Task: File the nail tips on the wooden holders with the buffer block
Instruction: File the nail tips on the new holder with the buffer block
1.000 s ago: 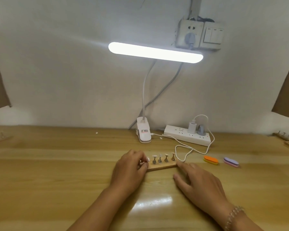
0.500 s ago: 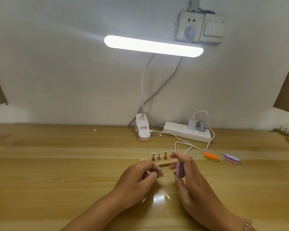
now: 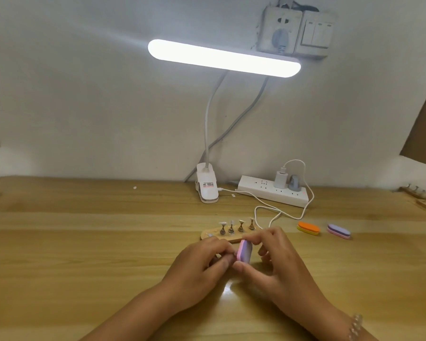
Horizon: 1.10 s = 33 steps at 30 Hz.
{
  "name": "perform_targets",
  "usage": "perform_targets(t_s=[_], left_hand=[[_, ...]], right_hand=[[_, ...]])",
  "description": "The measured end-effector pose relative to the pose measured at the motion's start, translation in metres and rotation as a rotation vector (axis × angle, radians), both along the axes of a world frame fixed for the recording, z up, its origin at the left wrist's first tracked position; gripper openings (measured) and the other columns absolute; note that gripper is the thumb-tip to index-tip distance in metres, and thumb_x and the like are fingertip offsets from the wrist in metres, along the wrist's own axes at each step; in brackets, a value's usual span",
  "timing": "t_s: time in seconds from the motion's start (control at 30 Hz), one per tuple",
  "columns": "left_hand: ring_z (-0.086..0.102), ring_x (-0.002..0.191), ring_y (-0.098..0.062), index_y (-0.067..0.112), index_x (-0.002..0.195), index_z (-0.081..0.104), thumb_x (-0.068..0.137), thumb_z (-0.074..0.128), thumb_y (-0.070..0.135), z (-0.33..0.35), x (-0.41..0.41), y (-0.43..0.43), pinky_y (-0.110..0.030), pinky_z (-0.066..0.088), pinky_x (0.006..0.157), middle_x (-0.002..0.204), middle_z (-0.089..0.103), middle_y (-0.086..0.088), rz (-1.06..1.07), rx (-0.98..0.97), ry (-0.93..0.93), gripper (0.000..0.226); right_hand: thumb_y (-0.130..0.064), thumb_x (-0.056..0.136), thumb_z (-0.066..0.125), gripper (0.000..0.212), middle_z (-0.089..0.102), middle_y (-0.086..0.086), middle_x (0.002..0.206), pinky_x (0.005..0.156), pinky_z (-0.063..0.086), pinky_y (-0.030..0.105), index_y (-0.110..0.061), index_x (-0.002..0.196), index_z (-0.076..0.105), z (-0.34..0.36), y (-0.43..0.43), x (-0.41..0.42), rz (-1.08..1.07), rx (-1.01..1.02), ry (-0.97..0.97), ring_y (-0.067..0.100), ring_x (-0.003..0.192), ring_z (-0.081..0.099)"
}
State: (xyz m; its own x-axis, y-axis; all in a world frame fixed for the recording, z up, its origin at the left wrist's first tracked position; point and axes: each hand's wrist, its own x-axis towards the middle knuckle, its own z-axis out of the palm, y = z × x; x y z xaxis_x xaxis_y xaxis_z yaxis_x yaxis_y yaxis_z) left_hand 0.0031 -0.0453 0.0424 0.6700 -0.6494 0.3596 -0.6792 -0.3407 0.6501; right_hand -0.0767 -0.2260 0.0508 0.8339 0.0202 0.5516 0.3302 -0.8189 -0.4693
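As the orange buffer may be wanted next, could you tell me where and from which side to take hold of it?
Probably from above, pinching the orange buffer across its two long sides at mid-length. It lies flat on the table, apart from the purple buffer beside it and the cable, so both sides are free.

a home nail desk: clip lamp (image 3: 223, 58), power strip (image 3: 273, 190), wooden table (image 3: 84, 242).

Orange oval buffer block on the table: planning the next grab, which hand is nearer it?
Right. The right hand is left of the orange oval buffer block, nearer the camera; the left hand is farther left, beyond the right hand.
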Motion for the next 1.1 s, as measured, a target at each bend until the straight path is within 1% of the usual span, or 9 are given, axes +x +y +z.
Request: perform_targets(t_s=[0.13,0.27,0.4,0.53,0.67,0.77,0.83,0.93,1.1], left_hand=[[0.049,0.078,-0.004,0.029,0.105,0.070,0.097,0.055,0.018,-0.0003,-0.0014,0.0003,-0.027,0.040,0.072,0.084,0.055,0.016,0.008,0.043,0.003,0.020],[0.050,0.079,-0.005,0.029,0.097,0.068,0.099,0.056,0.023,0.0033,-0.0030,-0.0006,-0.034,0.043,0.076,0.085,0.057,0.014,0.021,0.056,0.010,0.013],[0.049,0.077,-0.005,0.023,0.103,0.069,0.099,0.055,0.019,0.0025,-0.0036,0.0001,-0.031,0.041,0.072,0.084,0.056,0.014,0.011,0.057,0.025,0.016],[0.050,0.077,-0.003,0.029,0.100,0.070,0.098,0.056,0.022,0.0025,-0.0026,-0.0003,-0.030,0.042,0.074,0.083,0.057,0.017,0.014,0.055,0.021,0.016],[0.050,0.077,-0.004,0.028,0.105,0.070,0.097,0.054,0.018,0.0013,-0.0027,0.0001,-0.029,0.041,0.072,0.083,0.056,0.016,-0.002,0.068,0.029,0.020],[0.052,0.078,-0.002,0.030,0.100,0.070,0.097,0.055,0.024,0.0012,-0.0027,0.0000,-0.032,0.044,0.075,0.084,0.060,0.017,0.006,0.052,0.035,0.016],[0.059,0.084,-0.002,0.031,0.096,0.070,0.098,0.056,0.027,0.0020,-0.0048,-0.0003,-0.031,0.048,0.078,0.089,0.066,0.017,0.004,0.019,0.064,0.014],[0.064,0.088,-0.002,0.037,0.092,0.065,0.099,0.056,0.022,0.0036,-0.0060,0.0000,-0.031,0.052,0.082,0.090,0.069,0.017,0.028,-0.047,0.100,0.019],[0.062,0.074,-0.002,0.027,0.094,0.058,0.101,0.051,0.018,0.0036,-0.0074,-0.0008,-0.033,0.051,0.073,0.085,0.070,0.011,0.041,-0.084,0.128,0.013]], right_hand=[[-0.050,0.079,0.070,0.039,0.045,-0.023,0.106,0.073,0.047,0.016,-0.034,0.112,0.057,-0.0016,0.0046,-0.0039,0.082,-0.134,0.029,0.000,0.093,0.051],[-0.039,0.076,0.080,0.032,0.052,-0.018,0.095,0.071,0.042,0.018,-0.029,0.097,0.058,0.0025,-0.0009,0.0013,-0.007,0.030,0.044,0.006,0.085,0.051],[-0.051,0.073,0.075,0.033,0.050,-0.022,0.095,0.069,0.039,0.012,-0.034,0.096,0.057,0.0018,0.0045,-0.0048,0.098,-0.107,0.056,0.003,0.086,0.050],[-0.041,0.073,0.081,0.035,0.056,-0.017,0.094,0.066,0.038,0.016,-0.029,0.098,0.061,0.0062,0.0007,0.0023,-0.027,0.056,0.049,0.008,0.080,0.051],[-0.048,0.072,0.078,0.035,0.054,-0.019,0.093,0.064,0.040,0.015,-0.033,0.098,0.060,0.0020,0.0048,-0.0041,0.086,-0.042,0.068,0.009,0.078,0.052],[-0.045,0.073,0.080,0.029,0.060,-0.014,0.089,0.063,0.043,0.022,-0.030,0.090,0.062,0.0045,0.0004,0.0005,0.039,0.124,0.090,0.013,0.073,0.053],[-0.051,0.075,0.072,0.025,0.063,-0.013,0.084,0.061,0.042,0.019,-0.030,0.088,0.066,0.0064,-0.0025,0.0044,0.006,0.218,0.058,0.012,0.071,0.055],[-0.055,0.077,0.063,0.031,0.064,-0.014,0.088,0.058,0.043,0.015,-0.034,0.099,0.066,0.0069,0.0013,0.0001,0.026,0.274,0.047,0.012,0.074,0.059],[-0.027,0.083,0.075,0.041,0.056,-0.018,0.104,0.063,0.048,0.020,-0.036,0.118,0.057,0.0024,0.0005,-0.0029,0.023,0.105,0.085,0.014,0.077,0.059]])
